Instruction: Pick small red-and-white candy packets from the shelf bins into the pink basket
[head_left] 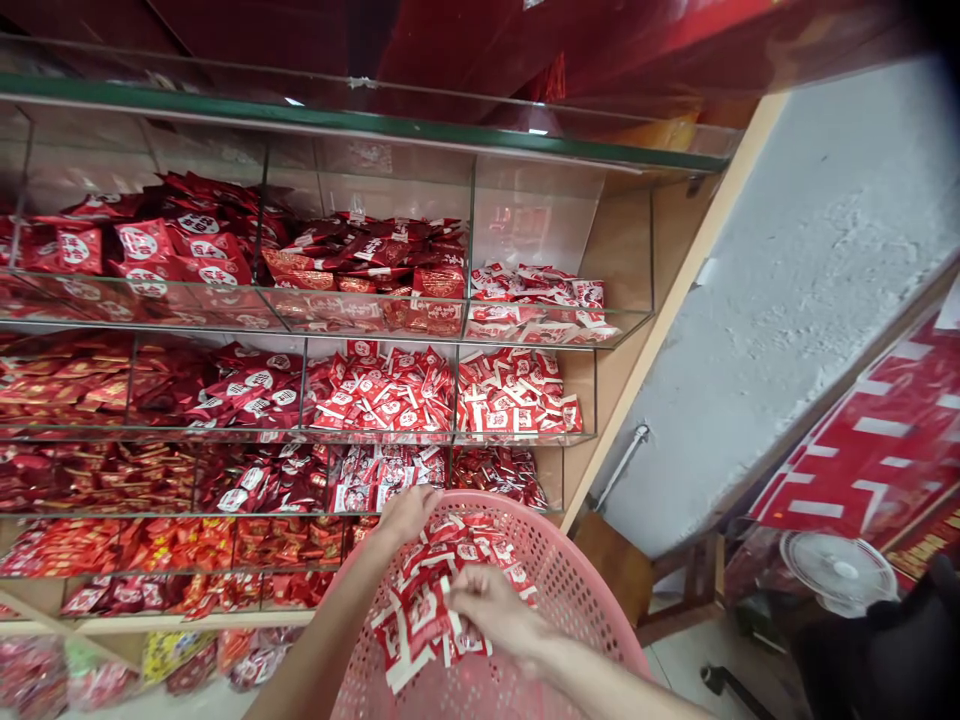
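A pink plastic basket (577, 590) sits low in front of me with red-and-white sweet packets (420, 610) heaped in it. My left hand (407, 513) reaches over the basket's far rim, its fingers curled down onto the packets near the glass shelf front. My right hand (487, 606) is inside the basket, fingers pinched on a clump of the red-and-white packets.
Glass shelf compartments (300, 330) full of red wrapped sweets fill the wall ahead. A grey wall (787, 300) lies to the right, with red banners (870, 450), a white fan (836, 570) and a wooden stool (622, 570) below it.
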